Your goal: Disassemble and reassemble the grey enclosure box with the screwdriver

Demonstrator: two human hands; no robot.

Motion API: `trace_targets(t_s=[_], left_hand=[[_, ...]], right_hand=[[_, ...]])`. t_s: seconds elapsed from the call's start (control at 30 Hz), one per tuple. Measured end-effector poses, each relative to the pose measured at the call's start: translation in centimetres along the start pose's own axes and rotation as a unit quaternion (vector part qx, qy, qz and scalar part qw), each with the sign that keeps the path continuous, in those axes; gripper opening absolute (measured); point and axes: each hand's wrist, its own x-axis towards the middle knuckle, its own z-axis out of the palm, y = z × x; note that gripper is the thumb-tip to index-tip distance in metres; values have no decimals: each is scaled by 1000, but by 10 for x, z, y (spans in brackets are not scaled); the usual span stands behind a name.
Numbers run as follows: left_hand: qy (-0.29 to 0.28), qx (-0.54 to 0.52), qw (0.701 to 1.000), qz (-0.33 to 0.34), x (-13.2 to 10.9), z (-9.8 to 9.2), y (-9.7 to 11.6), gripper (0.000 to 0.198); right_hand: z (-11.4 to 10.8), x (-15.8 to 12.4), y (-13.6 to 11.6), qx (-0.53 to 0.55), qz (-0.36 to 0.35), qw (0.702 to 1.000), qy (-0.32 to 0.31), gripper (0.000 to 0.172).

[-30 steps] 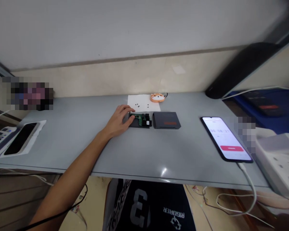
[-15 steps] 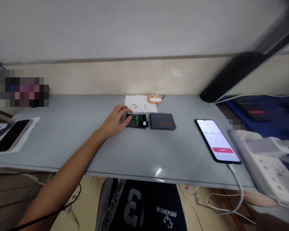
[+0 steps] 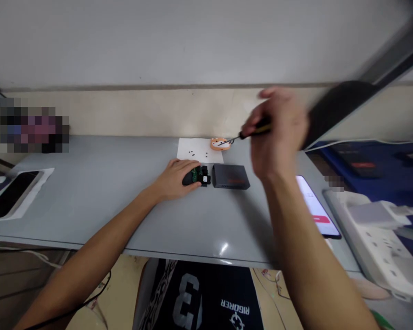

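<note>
My left hand grips the small green circuit board with black connectors, thumb on the near side and fingers on the far side; its base lies partly under the palm. My right hand, smeared by motion, is raised over the right of the table, closed round a screwdriver with a black and yellow handle. Its thin shaft points left and down, the tip showing in front of the orange animal-faced case. Beside the board rests a dark grey box-shaped cover.
Several tiny dark screws lie on a white paper sheet behind the board. A lit phone is partly behind my right forearm. At the right edge is a white power strip; a dark phone lies far left.
My right hand has come into view from the right with the screwdriver. The left hand has shifted slightly right and now covers more of the circuit board.
</note>
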Motion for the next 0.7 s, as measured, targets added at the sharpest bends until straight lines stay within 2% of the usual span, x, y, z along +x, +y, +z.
trace_targets(t_s=[0.07,0.13,0.23,0.53,0.7], left_hand=[[-2,-7,1000,1,1,2,-1,50],[-2,-13,1000,1,1,2,-2,50],[0,-16,1000,-1,1,2,-1,51],[-1,-53,999,1,0,1,-3,53],[0,-66,998,-4,0,1,-4,54]], right_hand=[[9,-1,27,1,-8,1000,30,19],[15,-2,53,-5,13,999,34,24],[13,-2,78,16,20,998,60,31],[7,-4,81,50,60,994,74,44],[5,-5,81,80,71,992,71,45]])
